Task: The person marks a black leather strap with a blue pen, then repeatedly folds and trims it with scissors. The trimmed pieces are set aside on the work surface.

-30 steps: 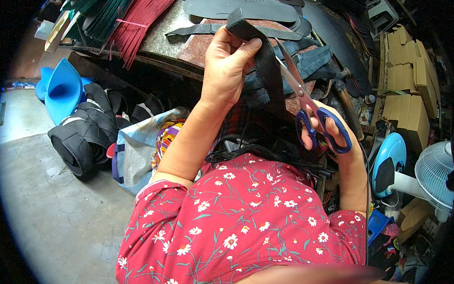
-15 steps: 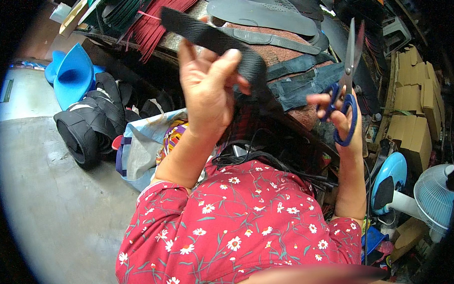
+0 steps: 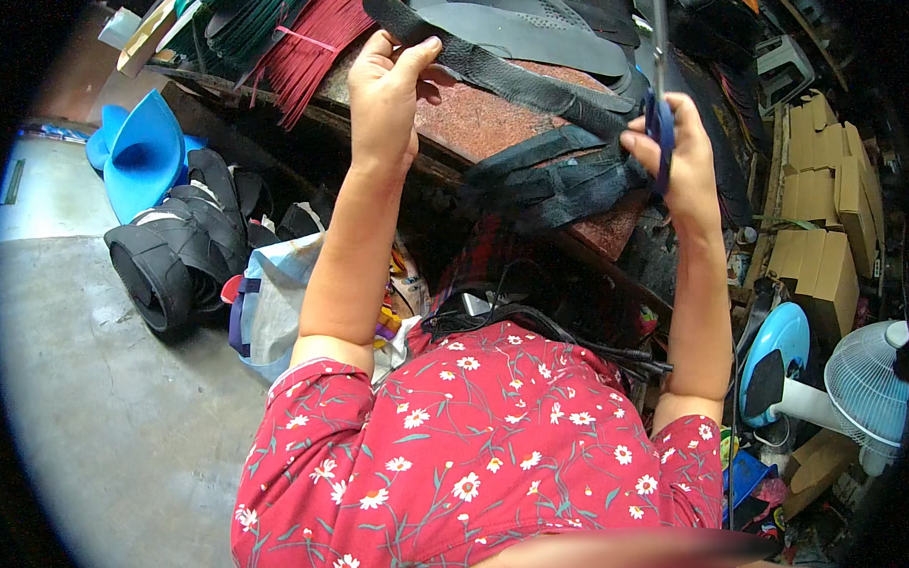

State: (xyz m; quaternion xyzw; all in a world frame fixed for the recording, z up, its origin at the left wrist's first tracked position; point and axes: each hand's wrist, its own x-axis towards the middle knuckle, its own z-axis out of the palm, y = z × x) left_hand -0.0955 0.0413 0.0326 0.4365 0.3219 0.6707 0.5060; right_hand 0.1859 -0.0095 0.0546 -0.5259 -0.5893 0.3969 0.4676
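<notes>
At the far left, two blue funnel-shaped pieces [image 3: 140, 155] lay on the floor beside a heap of black rolled strips [image 3: 173, 259]. One long black strip [image 3: 512, 72] was held stretched above the red-brown bench [image 3: 489, 123]. Its left end was pinched by the left hand [image 3: 383, 96], thumb over fingers. Its right end was gripped by the right hand [image 3: 675, 156], which was also closed around one pair of blue-handled scissors [image 3: 658, 97], blades pointing up. No cut into the strip could be seen, so the trimming was judged not yet begun. A small pile of black offcuts [image 3: 556, 180] lay beneath. At the right stood stacked cardboard boxes [image 3: 823, 231] and one white fan [image 3: 869, 385].
</notes>
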